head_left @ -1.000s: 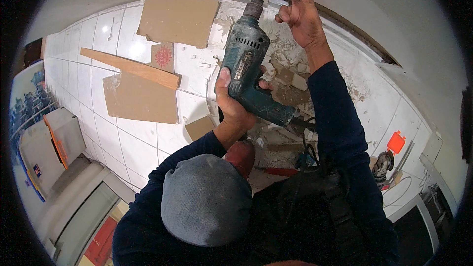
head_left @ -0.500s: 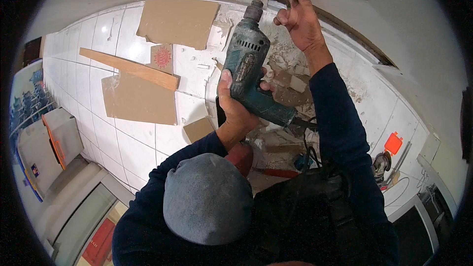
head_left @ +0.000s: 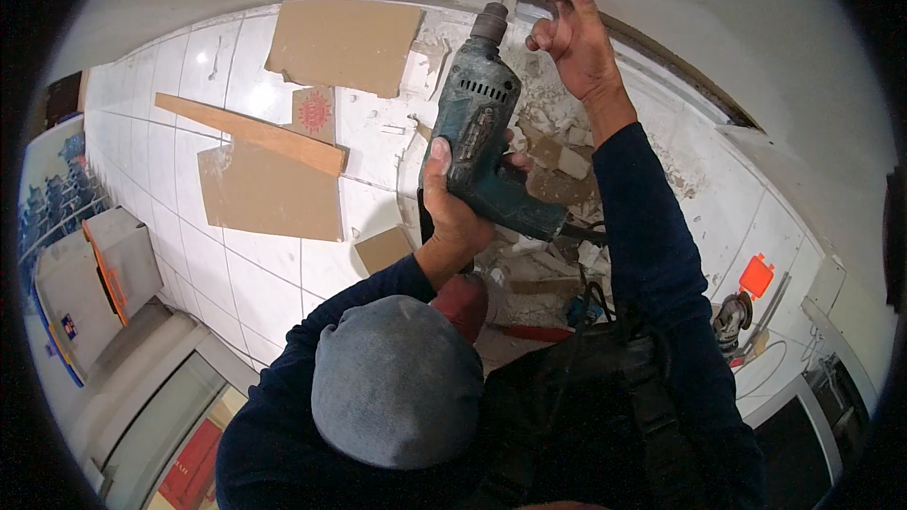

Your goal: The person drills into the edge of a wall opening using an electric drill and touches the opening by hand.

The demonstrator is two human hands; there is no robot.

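My left hand [head_left: 453, 217] is wrapped round the grip of a dusty green power drill [head_left: 482, 127]. The drill tilts slightly right, and its bit touches or nearly touches the wall's lower edge, beside the left end of a long slot [head_left: 652, 52]. A cord runs from the drill's handle toward my right arm. My right hand [head_left: 581, 52] is raised at the slot, with one finger stretched up and the others partly bent. Nothing shows in it, though part of its fingers lies against the dark gap.
Broken plaster rubble [head_left: 557, 156] covers the floor under the drill. Board pieces [head_left: 345, 42] and a wooden plank [head_left: 250, 132] lie to the left. An angle grinder [head_left: 732, 316] and an orange case [head_left: 756, 276] are at right. A rounded grey cloth shape [head_left: 397, 382] fills the lower middle.
The view has shifted very slightly. The drill and both my hands keep nearly the same positions, with the drill still in my left hand.
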